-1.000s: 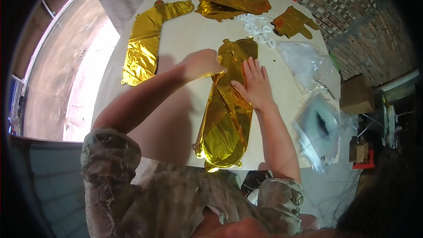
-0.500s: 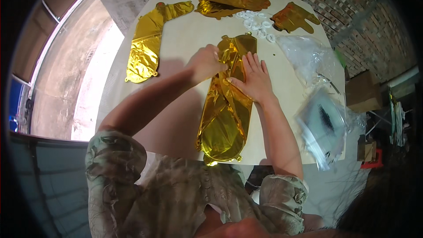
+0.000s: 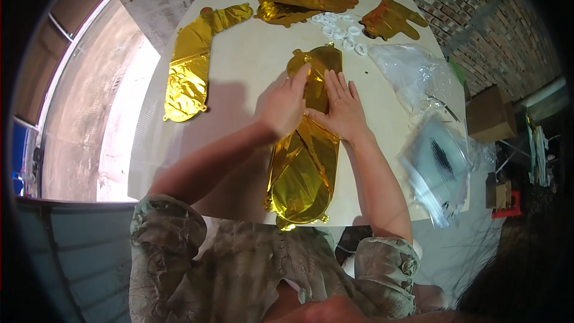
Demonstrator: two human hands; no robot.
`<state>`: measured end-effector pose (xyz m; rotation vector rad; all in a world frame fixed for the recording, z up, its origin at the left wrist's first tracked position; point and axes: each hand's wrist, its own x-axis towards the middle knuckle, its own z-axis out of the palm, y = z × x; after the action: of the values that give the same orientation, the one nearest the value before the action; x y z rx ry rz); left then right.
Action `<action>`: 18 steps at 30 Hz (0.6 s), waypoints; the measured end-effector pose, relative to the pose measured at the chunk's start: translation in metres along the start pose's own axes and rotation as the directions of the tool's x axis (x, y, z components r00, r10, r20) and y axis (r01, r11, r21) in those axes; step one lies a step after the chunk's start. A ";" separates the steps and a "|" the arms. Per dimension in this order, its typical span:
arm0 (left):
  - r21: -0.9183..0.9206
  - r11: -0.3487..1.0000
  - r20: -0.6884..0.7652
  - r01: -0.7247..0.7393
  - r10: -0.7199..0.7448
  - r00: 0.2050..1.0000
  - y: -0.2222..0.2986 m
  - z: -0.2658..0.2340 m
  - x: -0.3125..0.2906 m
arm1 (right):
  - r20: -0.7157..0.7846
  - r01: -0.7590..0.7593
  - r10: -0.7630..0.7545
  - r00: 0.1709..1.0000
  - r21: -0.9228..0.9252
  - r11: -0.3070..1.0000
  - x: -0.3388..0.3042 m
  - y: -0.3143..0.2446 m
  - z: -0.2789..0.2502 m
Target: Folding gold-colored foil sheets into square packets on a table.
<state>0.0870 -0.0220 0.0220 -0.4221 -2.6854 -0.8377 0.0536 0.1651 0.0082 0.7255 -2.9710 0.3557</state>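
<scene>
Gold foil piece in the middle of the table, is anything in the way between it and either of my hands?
Nothing visible: your left hand and right hand are directly on the gold foil piece. The white rings lie beyond its far end.

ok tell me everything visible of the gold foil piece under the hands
The gold foil piece is long, shiny and metallic-looking, with diagonal creases, a rounded near end and small edge tabs. It lies lengthwise away from the person on the pale table, reaching its edge. The left hand and right hand touch its farther half.
</scene>
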 end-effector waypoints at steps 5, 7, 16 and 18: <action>0.106 0.993 -0.069 -0.050 0.057 0.996 0.010 -0.003 0.005 | -0.029 0.008 -0.007 1.000 0.039 0.999 -0.001 0.002 0.002; 0.074 0.997 -0.108 0.004 0.004 0.994 0.007 -0.003 0.011 | -0.031 0.008 -0.007 1.000 0.030 1.000 0.000 0.000 0.002; 0.169 0.961 0.133 -0.220 0.199 0.971 0.017 -0.005 0.017 | -0.086 0.042 -0.042 0.995 0.001 0.999 0.000 0.009 0.011; 0.275 0.949 0.221 -0.151 0.091 0.971 0.021 -0.009 0.018 | -0.094 0.040 -0.035 0.995 0.050 0.998 0.000 0.006 0.007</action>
<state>0.0793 -0.0075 0.0459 -0.6250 -2.8738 -0.3716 0.0509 0.1683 -0.0002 0.7467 -2.8664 0.4532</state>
